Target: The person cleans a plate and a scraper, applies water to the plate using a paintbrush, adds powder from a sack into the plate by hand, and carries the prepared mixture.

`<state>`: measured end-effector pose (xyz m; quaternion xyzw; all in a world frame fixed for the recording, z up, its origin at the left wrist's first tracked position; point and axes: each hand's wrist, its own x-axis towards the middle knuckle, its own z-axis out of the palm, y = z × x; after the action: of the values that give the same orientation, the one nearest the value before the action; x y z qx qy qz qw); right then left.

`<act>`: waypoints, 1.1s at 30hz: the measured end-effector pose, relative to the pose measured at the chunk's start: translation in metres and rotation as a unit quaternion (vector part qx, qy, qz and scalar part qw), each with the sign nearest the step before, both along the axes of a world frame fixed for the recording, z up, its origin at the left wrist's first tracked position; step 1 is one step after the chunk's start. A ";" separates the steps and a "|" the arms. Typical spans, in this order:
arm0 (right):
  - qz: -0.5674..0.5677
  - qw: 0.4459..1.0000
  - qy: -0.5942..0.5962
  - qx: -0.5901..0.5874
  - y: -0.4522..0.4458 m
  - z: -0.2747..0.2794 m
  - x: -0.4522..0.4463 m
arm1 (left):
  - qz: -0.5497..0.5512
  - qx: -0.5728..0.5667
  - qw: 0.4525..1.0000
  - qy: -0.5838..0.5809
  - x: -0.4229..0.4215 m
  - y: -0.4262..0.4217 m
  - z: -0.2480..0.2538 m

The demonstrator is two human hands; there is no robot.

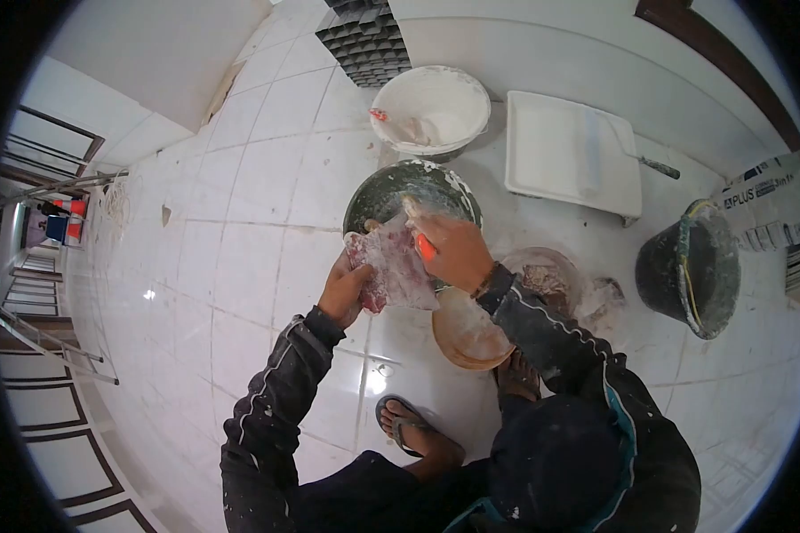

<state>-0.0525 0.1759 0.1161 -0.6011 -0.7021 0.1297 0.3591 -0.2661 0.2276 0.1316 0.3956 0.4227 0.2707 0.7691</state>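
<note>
My left hand is closed on the lower left edge of a crumpled, whitish-red plastic bag dusted with pale powder. My right hand presses against the bag's right side, its fingers closed round an orange-handled tool; the working end of this tool is hidden. Under and behind the bag stands a dark round bucket with white smears on its inner wall. Just below my right wrist, a tan shallow basin with pale residue rests on the floor.
A white bucket and a white paint tray with a roller stand behind. To the right are a black bucket and a printed sack. Another round container sits near my right forearm. A ladder is far left.
</note>
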 end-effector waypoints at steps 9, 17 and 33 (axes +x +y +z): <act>-0.017 0.983 0.117 -0.141 0.027 -0.004 0.022 | -0.085 0.030 0.991 0.099 -0.013 0.013 0.013; 0.066 0.981 -0.017 -0.184 0.067 -0.047 0.031 | 0.026 0.070 0.997 0.035 -0.009 0.030 0.054; 0.164 0.973 0.140 -0.087 -0.018 0.038 0.019 | -0.232 0.646 0.694 0.218 -0.035 0.021 0.017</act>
<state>-0.0336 0.1584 0.1541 -0.4829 -0.7199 0.3299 0.3738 -0.3011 0.2487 0.1491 0.9283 0.1943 0.1967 0.2487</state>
